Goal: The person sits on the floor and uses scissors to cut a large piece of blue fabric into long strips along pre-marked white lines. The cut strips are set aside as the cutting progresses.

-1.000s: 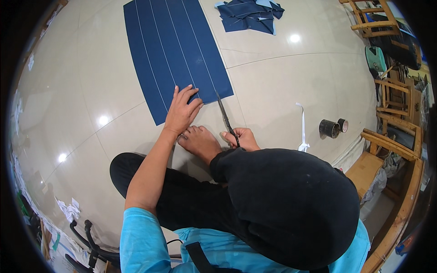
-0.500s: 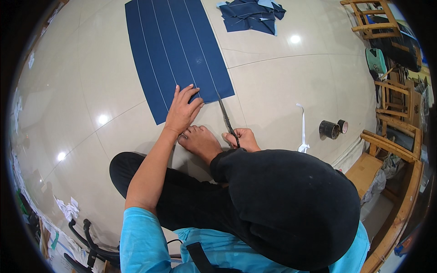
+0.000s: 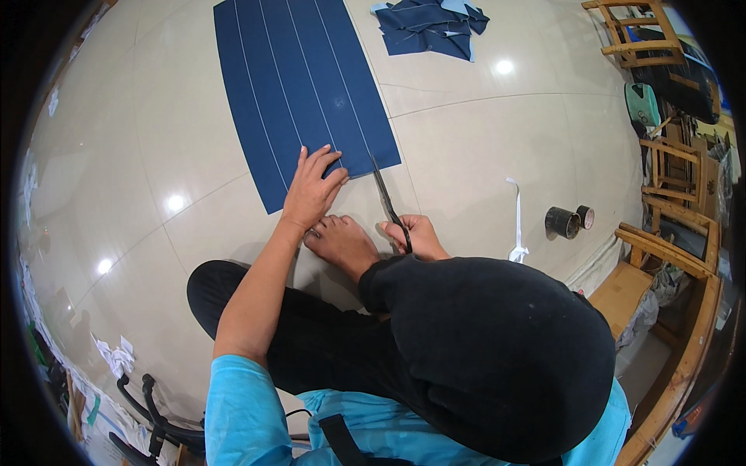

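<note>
A dark blue piece of fabric [image 3: 303, 85] lies flat on the tiled floor, marked with several pale lengthwise lines. My left hand [image 3: 314, 186] rests on its near edge, fingers spread and pressing it down. In my right hand [image 3: 422, 236] is a pair of black-handled scissors [image 3: 386, 199], gripped by the handles. The scissor tips are at the fabric's near edge, by the rightmost pale line. Between my hands, my bare foot [image 3: 342, 240] stands just short of the cloth.
A crumpled blue fabric heap [image 3: 431, 29] lies at the far right of the sheet. To the right are a white strip [image 3: 517, 221], a dark tape roll [image 3: 561, 222] and wooden frames [image 3: 668, 256]. White scraps [image 3: 116, 356] and a black chair base [image 3: 159, 419] sit at lower left.
The scissors and my right hand have shifted very slightly. My left hand and the fabric stay in place.
</note>
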Demonstrator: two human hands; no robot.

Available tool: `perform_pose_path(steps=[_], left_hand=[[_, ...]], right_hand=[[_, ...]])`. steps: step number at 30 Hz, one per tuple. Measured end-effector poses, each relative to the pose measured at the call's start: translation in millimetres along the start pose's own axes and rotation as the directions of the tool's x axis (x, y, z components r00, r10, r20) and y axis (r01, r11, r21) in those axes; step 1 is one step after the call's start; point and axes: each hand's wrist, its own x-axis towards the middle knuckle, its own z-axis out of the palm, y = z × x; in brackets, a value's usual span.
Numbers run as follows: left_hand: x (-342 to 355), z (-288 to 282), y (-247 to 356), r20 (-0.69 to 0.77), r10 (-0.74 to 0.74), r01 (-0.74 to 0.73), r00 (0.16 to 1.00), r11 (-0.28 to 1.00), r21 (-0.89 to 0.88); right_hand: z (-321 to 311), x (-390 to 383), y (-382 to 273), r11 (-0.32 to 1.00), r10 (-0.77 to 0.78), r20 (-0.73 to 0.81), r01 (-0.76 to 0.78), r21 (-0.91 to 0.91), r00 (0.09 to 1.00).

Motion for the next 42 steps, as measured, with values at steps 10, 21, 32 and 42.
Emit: perform_pose_path(steps=[10,21,32,42], left_hand=[[-0.4,-1.8,0.8,0.004,-0.006,0.006,1.0,1.0,-0.005],[-0.5,0.2,-1.4,0.024,-0.004,0.004,1.0,1.0,0.018],[-1.5,-0.3,-1.7,0.025,-0.011,0.01,1.0,1.0,0.027],[0.3,1.6,-1.4,0.024,-0.01,0.009,1.0,1.0,0.027]], right_hand=[[5.3,2.0,-26.0,0.995,0.029,0.011,-0.03,0.1,1.0],[6.7,4.1,-27.5,0.997,0.019,0.009,-0.02,0.078,1.0],[7.5,6.7,-23.5,0.994,0.026,-0.003,-0.026,0.108,1.0],[6.8,3.6,-23.7,0.996,-0.024,-0.009,0.024,0.082,1.0]])
